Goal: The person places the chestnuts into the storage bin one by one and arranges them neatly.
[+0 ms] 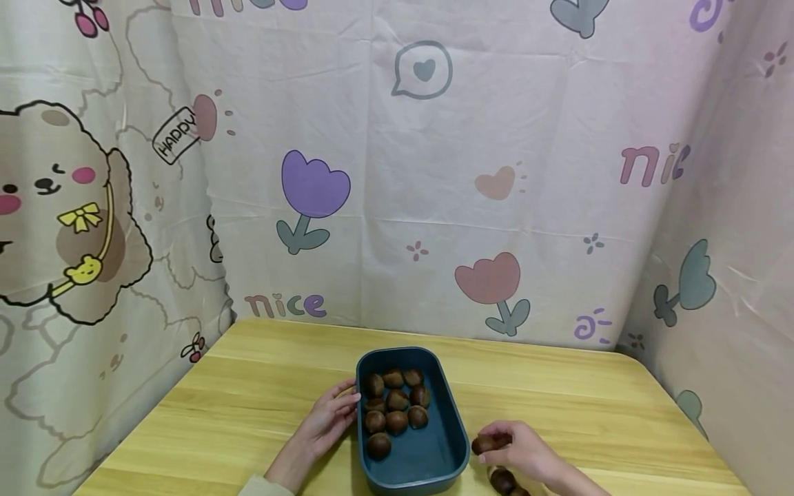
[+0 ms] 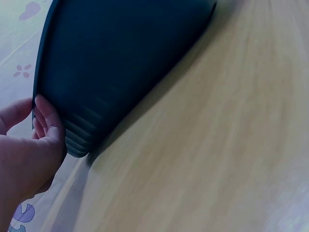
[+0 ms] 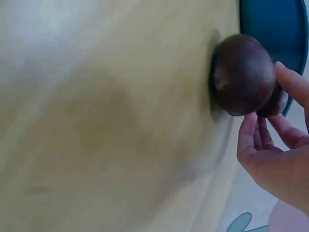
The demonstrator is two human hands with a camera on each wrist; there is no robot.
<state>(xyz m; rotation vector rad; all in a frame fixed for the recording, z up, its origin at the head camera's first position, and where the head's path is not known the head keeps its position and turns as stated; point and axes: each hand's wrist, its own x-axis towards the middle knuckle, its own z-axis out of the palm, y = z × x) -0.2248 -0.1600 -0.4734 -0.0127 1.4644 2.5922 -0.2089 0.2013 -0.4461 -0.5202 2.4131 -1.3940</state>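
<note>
A dark teal rectangular box (image 1: 428,451) stands on the table with several brown chestnuts (image 1: 397,399) grouped toward its far and left side. At its left wall, my left hand (image 1: 327,420) rests with its fingertips against the outside near the rim. The left wrist view shows those fingers (image 2: 50,121) on the ribbed outer wall. Just right of the box, my right hand (image 1: 517,448) pinches a chestnut (image 1: 482,445) between thumb and fingers. Closer to me, more chestnuts (image 1: 502,480) lie by the right wrist. In the right wrist view, a large chestnut (image 3: 246,75) partly hides the pinched one (image 3: 276,104).
The wood-grain table (image 1: 279,365) extends around the box on both sides. A printed cloth (image 1: 397,138) with flowers and lettering hangs behind the table's far edge and along both sides.
</note>
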